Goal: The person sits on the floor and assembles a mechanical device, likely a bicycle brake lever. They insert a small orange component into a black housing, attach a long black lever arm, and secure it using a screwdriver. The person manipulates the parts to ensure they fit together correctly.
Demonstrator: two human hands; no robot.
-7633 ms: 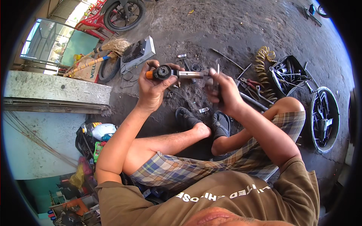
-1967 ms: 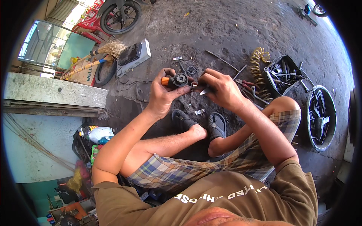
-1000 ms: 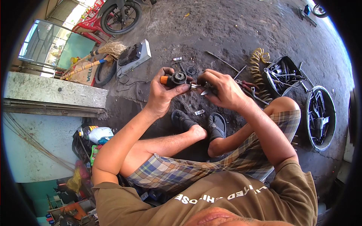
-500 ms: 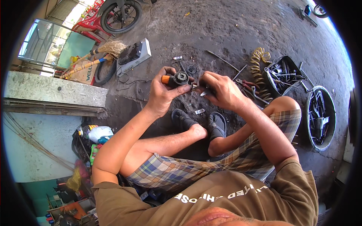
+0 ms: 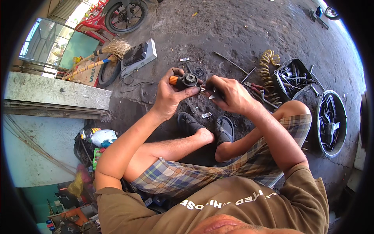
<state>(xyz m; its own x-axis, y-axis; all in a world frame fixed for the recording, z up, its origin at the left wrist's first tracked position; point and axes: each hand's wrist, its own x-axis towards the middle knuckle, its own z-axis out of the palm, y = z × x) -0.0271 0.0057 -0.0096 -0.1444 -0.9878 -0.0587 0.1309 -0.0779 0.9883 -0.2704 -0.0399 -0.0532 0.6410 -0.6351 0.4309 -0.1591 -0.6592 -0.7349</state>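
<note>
My left hand [image 5: 167, 99] is closed round a black part with a round, hollowed end [image 5: 189, 79] and a ribbed orange cap [image 5: 173, 80] on its left side. Close beside it, my right hand [image 5: 235, 95] is closed on a dark tool with a pointed, shiny metal tip [image 5: 211, 97]; the fingers hide most of it, so its kind is unclear. Between the two hands a small silvery piece [image 5: 202, 89] shows at my left thumb. Whether the tool touches the black part cannot be made out. Both hands are held above the floor, in front of my sandalled feet.
On the dirty floor [image 5: 187, 43], a T-handle wrench [image 5: 235, 64], red-handled pliers [image 5: 254, 85] and a coiled yellow hose [image 5: 267, 64] lie to the right. Farther right are a black tray of tools [image 5: 277, 80] and a round basin [image 5: 342, 132]. Brooms [image 5: 117, 48] and a grey box [image 5: 149, 56] stand left.
The black part has shifted very slightly right and turned a little in my left hand. My right hand stays almost in place with its tool.
</note>
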